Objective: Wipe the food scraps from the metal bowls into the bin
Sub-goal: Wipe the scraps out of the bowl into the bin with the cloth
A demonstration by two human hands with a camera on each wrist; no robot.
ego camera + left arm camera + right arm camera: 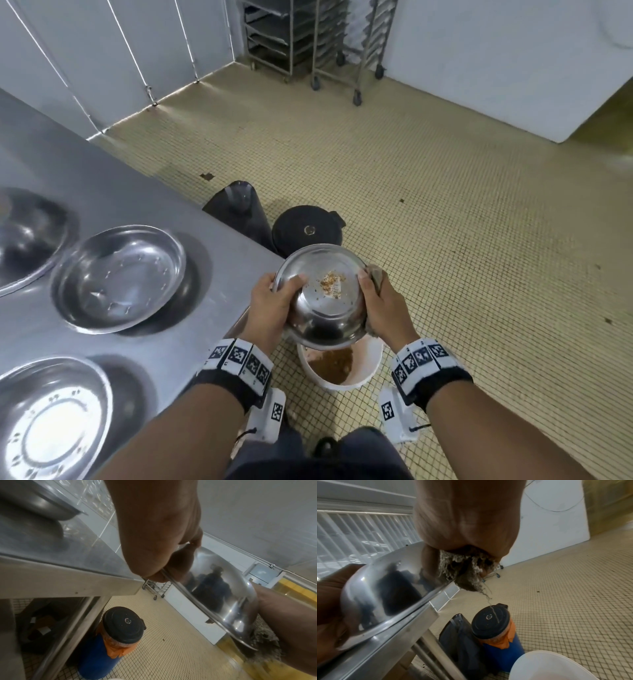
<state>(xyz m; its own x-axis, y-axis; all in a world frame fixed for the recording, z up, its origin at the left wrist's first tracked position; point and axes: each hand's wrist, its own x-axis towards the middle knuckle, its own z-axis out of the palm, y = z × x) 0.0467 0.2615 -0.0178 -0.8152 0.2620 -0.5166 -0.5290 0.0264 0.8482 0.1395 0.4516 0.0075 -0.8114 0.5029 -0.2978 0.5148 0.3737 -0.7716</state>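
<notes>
The left hand (270, 305) has its thumb curled over the rim into the metal bowl (325, 301) and its fingers wrapped round the outside; the right hand (380, 305) clasps the opposite rim, thumb at the inside edge, with a frayed grey cloth (376, 275) bunched between palm and bowl wall; the bowl is held tilted, its low edge just above the white bin (363, 373) on the floor, and brown food scraps (334, 286) cling to its bottom; the bin already holds brown waste. Both forearms reach forward and down from the body, wrists bent inward toward each other. Just left of the bowl runs the corner of the steel table (212, 222), close to the left hand; three more metal dishes (118, 277) sit on it. Beyond the bowl stand a blue drum with a black lid (308, 229) and a black bag (239, 212) against the table; to the right and ahead the tiled floor (479, 222) lies open as far as wheeled racks (301, 37) at the far wall.
</notes>
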